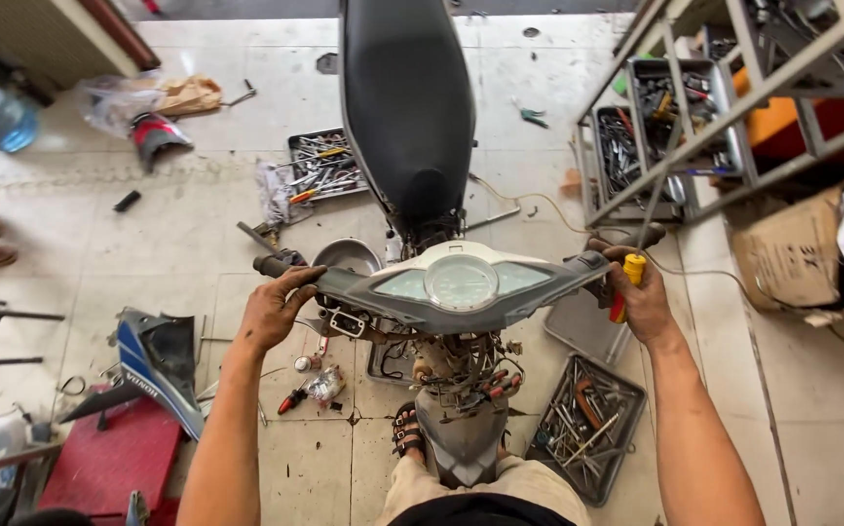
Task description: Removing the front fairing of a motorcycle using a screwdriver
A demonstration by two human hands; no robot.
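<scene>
Handlebar assembly (461, 292) of a stripped scooter sits mid-room over the tiled floor (188, 244), grey cover w/ round speedometer (461, 282) facing up, black seat (407, 97) stretching away behind it. Left hand (274, 310) rests on the left side near the black grip (271, 265), fingers curled over the cover's edge. Right hand (641, 297) is wrapped round the right bar end, fingers closed, also pinching a screwdriver (626, 282) w/ yellow-red handle against it. Below the bars, wiring and bare front frame show, a sandalled foot (407, 433) beside them. Tool trays: one (587, 424) by the right forearm, another (324, 166) left of the seat. Blue fairing panel (159, 365) lies lower left, metal rack (694, 117) upper right.
</scene>
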